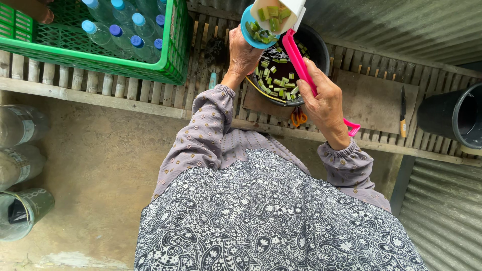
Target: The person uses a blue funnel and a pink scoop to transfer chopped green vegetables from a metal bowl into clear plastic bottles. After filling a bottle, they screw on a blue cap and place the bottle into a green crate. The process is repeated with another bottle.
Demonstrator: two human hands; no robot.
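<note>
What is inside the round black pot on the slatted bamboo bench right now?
The round black pot holds chopped green vegetable pieces in dark liquid. The tilted blue-rimmed white container in the left hand and the right hand's pink utensil cover part of it.

Green crate [173,55] containing blue-capped bottles [108,32]; knife [402,111] on wooden board [374,98]; black bucket [452,115] at right

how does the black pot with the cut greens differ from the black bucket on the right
The black pot holds chopped green pieces; the black bucket shows only a dark inside. The pot sits between the left hand and the right hand, while the bucket stands apart at the right edge, cut off by the frame. The pot is partly covered by a pink tool; the bucket is uncovered. Both are round and black.
</note>
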